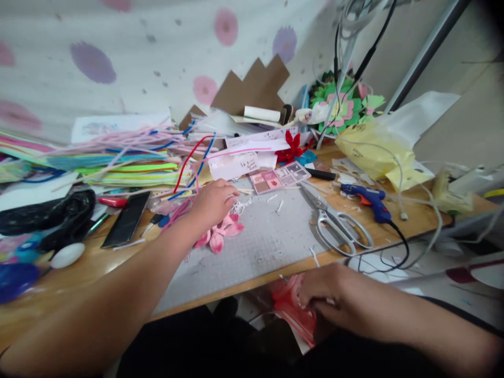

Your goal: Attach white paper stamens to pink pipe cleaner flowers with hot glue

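My left hand (214,201) is low over the grey cutting mat (271,239), fingers curled down beside a small heap of white scraps (243,205). Its fingertips are partly hidden, and I cannot see what is in them. A pink fuzzy flower (221,231) lies on the mat just below that hand, partly covered by the wrist. Below the table's front edge, my right hand (325,294) has its fingers closed at a red plastic bag (293,304). More white scraps (280,206) lie loose on the mat.
Large scissors (334,223) and a blue glue gun (366,199) with its cord lie at the right. Bundles of coloured pipe cleaners (129,152) fill the back left, near a black phone (126,219). A red flower (292,147) and a yellow bag (372,149) are farther back.
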Demonstrator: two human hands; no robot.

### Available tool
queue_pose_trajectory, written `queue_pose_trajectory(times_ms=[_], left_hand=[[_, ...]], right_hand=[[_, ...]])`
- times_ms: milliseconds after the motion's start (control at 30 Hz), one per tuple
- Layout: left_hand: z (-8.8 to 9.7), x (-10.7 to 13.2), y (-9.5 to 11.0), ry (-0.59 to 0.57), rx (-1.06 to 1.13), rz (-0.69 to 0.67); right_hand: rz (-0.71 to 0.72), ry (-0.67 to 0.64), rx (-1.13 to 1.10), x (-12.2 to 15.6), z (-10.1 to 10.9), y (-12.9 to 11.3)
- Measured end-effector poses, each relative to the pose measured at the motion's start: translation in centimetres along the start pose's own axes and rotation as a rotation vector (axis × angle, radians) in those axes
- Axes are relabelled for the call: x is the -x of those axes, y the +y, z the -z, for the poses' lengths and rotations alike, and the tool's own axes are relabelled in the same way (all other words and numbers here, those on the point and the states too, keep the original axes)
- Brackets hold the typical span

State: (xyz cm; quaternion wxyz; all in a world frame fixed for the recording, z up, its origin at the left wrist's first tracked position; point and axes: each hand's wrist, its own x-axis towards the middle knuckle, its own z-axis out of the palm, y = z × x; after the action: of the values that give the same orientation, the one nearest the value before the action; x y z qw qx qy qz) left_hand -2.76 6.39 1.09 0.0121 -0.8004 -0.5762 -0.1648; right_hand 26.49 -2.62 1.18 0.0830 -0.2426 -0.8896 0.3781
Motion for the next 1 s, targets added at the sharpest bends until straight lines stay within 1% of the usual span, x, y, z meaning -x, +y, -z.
queue_pose_trajectory(times_ms=[100,200,233,300,400,467,500,567,633,667,700,767,833,867,900,1000], left_hand=[[0.0,2.2,1.8,-0.007,-0.001,-0.047],[-0.7,3.3,2.3,-0.011,-0.021,-0.031],[-1.0,3.4,2.1,-0.011,-0.028,-0.02],[-1.3,3.2,1.5,-0.01,-0.043,-0.002],[-1.0,2.6,0.9,0.005,-0.071,0.007],[-0.7,2.6,1.0,-0.006,-0.081,-0.017],[-0.6,2.7,1.2,-0.024,-0.079,-0.043],[-0.8,3.0,1.9,-0.08,-0.066,-0.107],[-1.2,3.1,2.6,-0.135,-0.046,-0.162],[-1.5,3.1,2.9,-0.154,-0.038,-0.178],[-1.8,2.9,3.1,-0.166,-0.03,-0.188],[-2.3,2.4,3.4,-0.17,-0.025,-0.193],[-2.7,1.8,3.4,-0.154,-0.036,-0.191],[-2.8,1.4,3.4,-0.139,-0.047,-0.189],[-2.8,1.1,3.4,-0.117,-0.064,-0.181],[-2.7,0.1,3.1,-0.021,-0.127,-0.118]], right_hand=[[-0.042,0.072,-0.048,-0.1,1.1,0.9],[-0.019,0.17,0.066,-0.7,0.8,1.7],[0.003,0.172,0.129,-1.1,0.3,1.9],[0.054,0.13,0.27,-1.8,-0.8,2.1],[0.097,0.09,0.512,-2.8,-2.5,2.2],[0.141,0.101,0.643,-3.1,-3.0,2.1],[0.165,0.097,0.674,-3.1,-3.1,2.1],[0.192,0.054,0.641,-2.6,-2.6,2.0],[0.156,0.001,0.52,-1.5,-1.5,2.0],[0.121,0.005,0.455,-0.9,-0.8,2.2],[0.08,0.044,0.398,-0.3,0.0,2.4],[0.005,0.202,0.339,0.7,1.6,3.2],[-0.021,0.36,0.335,1.3,2.6,4.0],[-0.019,0.388,0.348,1.4,2.8,4.4],[-0.014,0.378,0.371,1.4,2.7,4.7],[-0.026,0.23,0.471,0.9,1.9,4.7]])
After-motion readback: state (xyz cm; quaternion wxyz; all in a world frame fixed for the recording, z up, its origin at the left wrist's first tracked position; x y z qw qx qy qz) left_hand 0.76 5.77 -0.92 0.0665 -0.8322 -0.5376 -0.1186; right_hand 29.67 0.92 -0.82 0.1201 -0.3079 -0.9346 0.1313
